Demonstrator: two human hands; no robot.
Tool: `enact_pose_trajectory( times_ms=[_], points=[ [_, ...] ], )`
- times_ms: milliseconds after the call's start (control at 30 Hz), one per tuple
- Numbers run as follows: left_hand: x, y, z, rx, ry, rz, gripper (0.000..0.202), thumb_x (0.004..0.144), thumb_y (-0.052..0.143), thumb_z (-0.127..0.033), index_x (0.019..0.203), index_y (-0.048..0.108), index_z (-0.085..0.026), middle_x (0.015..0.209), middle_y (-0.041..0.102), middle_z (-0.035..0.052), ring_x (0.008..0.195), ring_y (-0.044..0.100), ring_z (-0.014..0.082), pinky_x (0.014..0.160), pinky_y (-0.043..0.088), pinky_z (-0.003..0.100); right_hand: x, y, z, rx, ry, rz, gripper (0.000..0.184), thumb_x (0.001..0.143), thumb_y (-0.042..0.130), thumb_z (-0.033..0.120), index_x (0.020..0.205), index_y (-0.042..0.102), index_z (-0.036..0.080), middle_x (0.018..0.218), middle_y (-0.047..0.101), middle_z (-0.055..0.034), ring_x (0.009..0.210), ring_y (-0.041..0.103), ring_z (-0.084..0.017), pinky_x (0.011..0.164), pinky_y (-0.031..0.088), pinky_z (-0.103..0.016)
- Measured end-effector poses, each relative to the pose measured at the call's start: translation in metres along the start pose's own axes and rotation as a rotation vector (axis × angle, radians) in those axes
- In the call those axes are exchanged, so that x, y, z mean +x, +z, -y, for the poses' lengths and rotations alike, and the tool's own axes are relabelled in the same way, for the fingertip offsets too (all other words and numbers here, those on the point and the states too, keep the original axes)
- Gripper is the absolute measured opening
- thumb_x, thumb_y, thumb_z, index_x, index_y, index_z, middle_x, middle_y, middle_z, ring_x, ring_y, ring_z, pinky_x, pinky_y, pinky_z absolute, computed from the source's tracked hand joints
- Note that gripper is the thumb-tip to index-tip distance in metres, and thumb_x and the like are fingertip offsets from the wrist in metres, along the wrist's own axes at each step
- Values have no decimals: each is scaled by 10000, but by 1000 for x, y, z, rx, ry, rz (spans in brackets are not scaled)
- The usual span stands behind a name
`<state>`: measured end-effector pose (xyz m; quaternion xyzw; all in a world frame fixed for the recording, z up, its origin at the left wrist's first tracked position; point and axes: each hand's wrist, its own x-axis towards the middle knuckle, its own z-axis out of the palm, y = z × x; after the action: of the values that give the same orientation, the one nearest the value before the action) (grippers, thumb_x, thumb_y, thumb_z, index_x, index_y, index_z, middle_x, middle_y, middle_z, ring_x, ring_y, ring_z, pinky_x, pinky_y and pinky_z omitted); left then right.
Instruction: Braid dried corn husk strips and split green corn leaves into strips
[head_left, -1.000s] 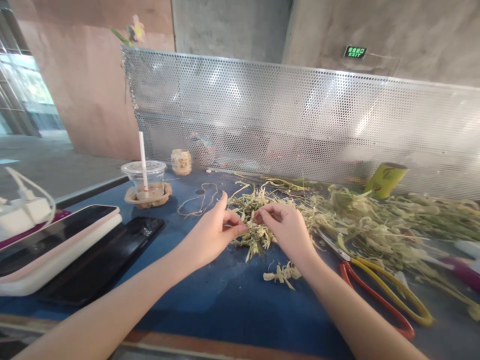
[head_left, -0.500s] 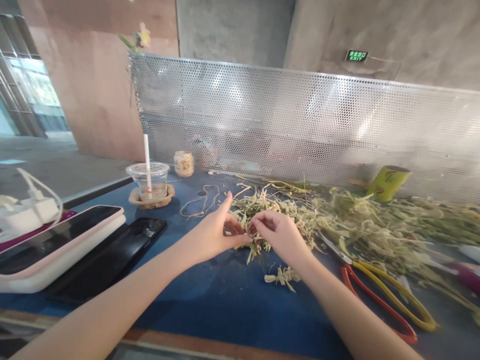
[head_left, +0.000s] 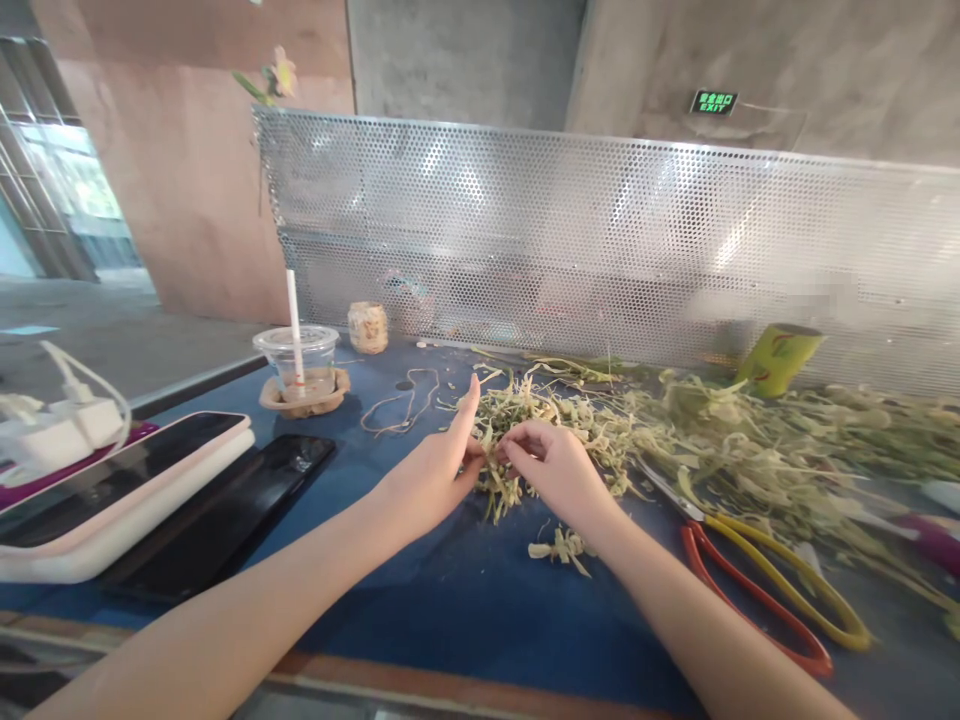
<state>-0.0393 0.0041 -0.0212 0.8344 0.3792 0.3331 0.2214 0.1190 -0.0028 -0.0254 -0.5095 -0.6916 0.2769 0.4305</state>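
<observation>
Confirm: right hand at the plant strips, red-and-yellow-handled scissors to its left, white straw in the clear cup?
Not quite: the head view shows the scissors to the right of the right hand, not left. The rest holds: hand at the plant strips, white straw in the clear cup.

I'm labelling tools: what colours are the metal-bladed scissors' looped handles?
One orange-red handle, one yellow handle, best seen in the head view.

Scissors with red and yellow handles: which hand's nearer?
Right. The right hand is over the plant pieces, left of the scissors; the left hand is farther left, with the right hand between it and them.
</observation>
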Motion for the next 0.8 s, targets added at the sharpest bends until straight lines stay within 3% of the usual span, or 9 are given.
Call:
enact_pose_trajectory(
  times_ms=[100, 333, 467, 633, 800],
  points=[
    [1, 1, -3, 41, 2, 28, 716, 792, 380, -134, 1364, -49, -143, 676, 638, 34, 525, 505, 128, 531, 331, 233, 0, 0, -1, -9, -25, -28, 118, 725, 505, 269, 685, 564, 175, 665, 605, -14, 629, 564, -141, 587, 430, -257],
    [3, -1, -10, 151, 2, 158, 824, 772, 396, -76, 1322, -213, -158, 760, 648, 36, 691, 565, 153, 665, 409, 276, 4, 2, -8, 104, 5, -140, 122, 705, 530, 249, 609, 520, 174, 615, 570, -3, 608, 525, -134, 603, 408, -265],
    [1, -4, -8, 74, 60, 254, 828, 789, 416, -80, 1327, -199, -213, 755, 654, 11, 681, 571, 140, 705, 419, 289, 4, 4, -11, 279, 59, -96, 140, 687, 544, 251, 582, 498, 171, 548, 533, 14, 524, 492, -114, 545, 399, -255],
    [0, -5, -7, -67, 99, 273, 797, 806, 433, -101, 1344, -137, -242, 746, 661, -14, 673, 575, 123, 737, 424, 286, 2, 4, -8, 454, 106, -79, 130, 669, 573, 234, 586, 507, 161, 520, 530, 34, 496, 495, -85, 528, 407, -225],
    [-1, -6, -3, -112, -7, 249, 890, 806, 488, -197, 1307, -247, -193, 765, 668, 9, 684, 582, 150, 709, 433, 315, 4, -1, -8, 583, 226, 75, 166, 647, 623, 288, 614, 525, 158, 574, 576, 27, 533, 540, -81, 513, 423, -207]
  ],
)
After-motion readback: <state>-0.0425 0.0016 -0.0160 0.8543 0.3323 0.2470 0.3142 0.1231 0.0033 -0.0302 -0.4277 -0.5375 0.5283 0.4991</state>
